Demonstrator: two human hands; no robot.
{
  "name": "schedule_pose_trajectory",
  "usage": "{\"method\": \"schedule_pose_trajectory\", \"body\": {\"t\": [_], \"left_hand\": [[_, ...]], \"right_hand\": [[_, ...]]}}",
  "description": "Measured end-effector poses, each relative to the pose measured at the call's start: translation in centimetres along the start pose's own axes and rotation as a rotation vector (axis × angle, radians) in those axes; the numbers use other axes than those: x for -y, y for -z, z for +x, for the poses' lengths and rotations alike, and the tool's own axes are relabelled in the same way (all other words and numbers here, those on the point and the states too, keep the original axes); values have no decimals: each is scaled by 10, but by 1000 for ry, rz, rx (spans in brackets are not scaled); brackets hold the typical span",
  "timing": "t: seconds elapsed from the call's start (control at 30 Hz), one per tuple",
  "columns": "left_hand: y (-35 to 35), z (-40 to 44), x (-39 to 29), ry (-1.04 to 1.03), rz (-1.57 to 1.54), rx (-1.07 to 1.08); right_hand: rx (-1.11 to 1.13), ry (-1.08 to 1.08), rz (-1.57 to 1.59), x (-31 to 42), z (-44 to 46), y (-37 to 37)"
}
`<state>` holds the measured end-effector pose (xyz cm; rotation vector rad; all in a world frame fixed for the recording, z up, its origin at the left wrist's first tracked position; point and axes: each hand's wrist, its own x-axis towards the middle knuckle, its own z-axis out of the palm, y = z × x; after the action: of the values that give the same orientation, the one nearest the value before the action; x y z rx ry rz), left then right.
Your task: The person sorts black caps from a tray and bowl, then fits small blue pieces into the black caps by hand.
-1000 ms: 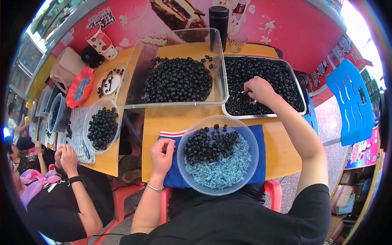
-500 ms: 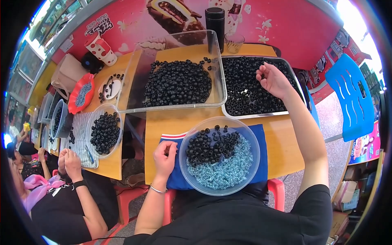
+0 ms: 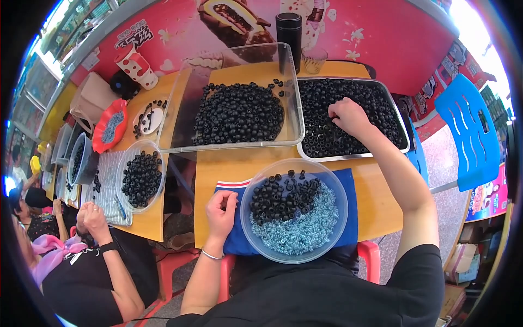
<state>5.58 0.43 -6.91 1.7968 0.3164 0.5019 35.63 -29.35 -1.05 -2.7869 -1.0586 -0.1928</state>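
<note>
My right hand (image 3: 348,116) reaches over the metal tray (image 3: 407,143) of small black rings, its fingers bent and pressed together above them; what they pinch is too small to make out. Curled closed beside the round clear tub (image 3: 344,229), my left hand (image 3: 222,210) hides whatever lies between its fingers. The tub holds black parts (image 3: 275,197) at the back and pale blue pieces (image 3: 297,231) in front, and rests on a blue cloth (image 3: 348,188). A large clear bin (image 3: 229,147) with black parts stands behind it.
A co-worker's hands (image 3: 92,218) are together at the left, near another round tub (image 3: 159,191) of black parts. A red dish (image 3: 100,135), a dark bottle (image 3: 288,41) and a glass (image 3: 314,60) stand farther back. A blue chair (image 3: 468,133) is at the right.
My right hand lifted from the metal tray toward the upper right, then came back down and left over it. My left hand has stayed nearly in place.
</note>
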Motion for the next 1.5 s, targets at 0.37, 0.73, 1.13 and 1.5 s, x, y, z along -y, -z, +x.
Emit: {"method": "schedule_pose_trajectory", "body": {"t": [0.37,0.73,1.13,1.5], "left_hand": [[0,0,2,-30,5,-8],[1,0,3,-28,27,5],[-1,0,1,-2,20,1],[-1,0,3,-33,-18,-25]], "right_hand": [[5,5,19,2,3,-14],[160,-292,740,28,-39,31],[216,-422,1530,99,-100,40],[-168,-202,1134,117,-121,51]]}}
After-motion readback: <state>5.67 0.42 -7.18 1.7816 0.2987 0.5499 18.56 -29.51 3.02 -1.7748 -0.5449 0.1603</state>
